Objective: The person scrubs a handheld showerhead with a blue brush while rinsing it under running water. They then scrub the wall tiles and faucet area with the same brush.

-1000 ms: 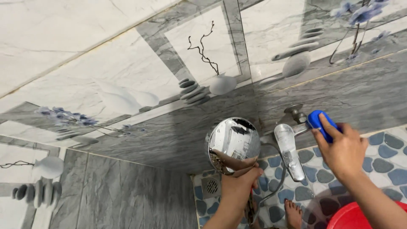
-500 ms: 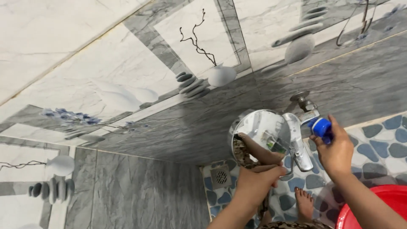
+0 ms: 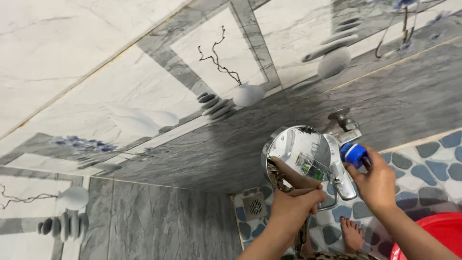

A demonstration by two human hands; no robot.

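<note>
My left hand point(image 3: 294, 202) grips the handle of a round chrome shower head point(image 3: 296, 151), held up with its shiny back toward me in front of the grey wall. My right hand point(image 3: 378, 180) holds a blue sponge point(image 3: 355, 155) pressed against the end of the chrome wall tap point(image 3: 340, 166), just right of the shower head. The tap's spout points down between my two hands. My bare foot point(image 3: 352, 234) stands on the pebble-pattern floor below.
A red plastic bucket point(image 3: 433, 238) sits at the lower right under my right arm. A square floor drain point(image 3: 254, 206) lies in the corner left of my left hand. Marble-look wall tiles with stone and flower prints fill the rest.
The shower head has moved right, close beside the tap, and my left hand with it. My right hand shifted its grip on the blue sponge at the tap's end.
</note>
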